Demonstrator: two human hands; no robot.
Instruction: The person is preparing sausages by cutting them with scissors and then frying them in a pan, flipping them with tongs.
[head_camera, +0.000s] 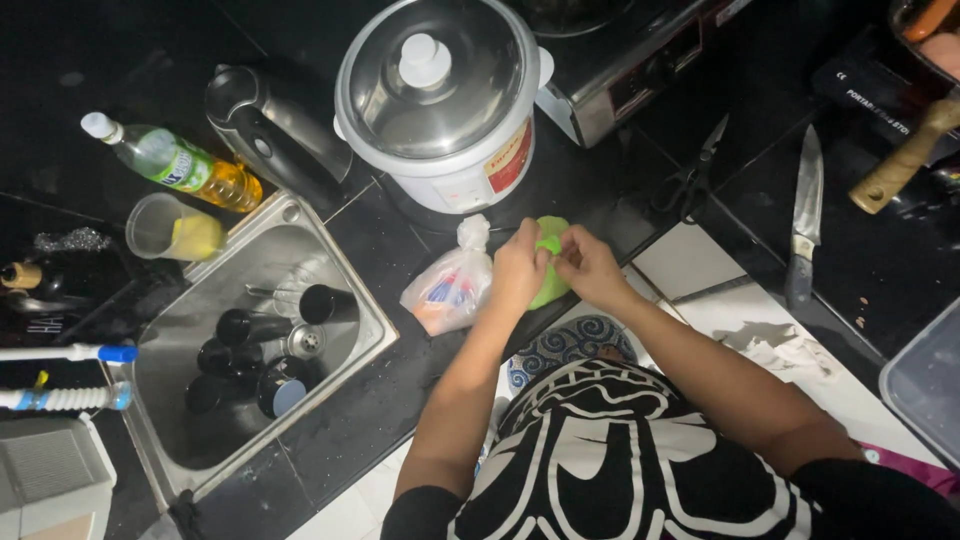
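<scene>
rice cooker (440, 100) white, lidded, far on black counter (400, 380) | green bag (549, 282) bright, crumpled, at near counter edge right of tied clear bag (450, 285) | left hand (518, 268), right hand (585, 265) both pinching its top

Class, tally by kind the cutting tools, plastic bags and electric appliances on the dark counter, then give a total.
Cutting tools: 2 (knife, scissors)
Plastic bags: 2 (green bag held by left hand and right hand; clear knotted bag)
Appliances: 2 (rice cooker, kettle)
Total: 6
</scene>
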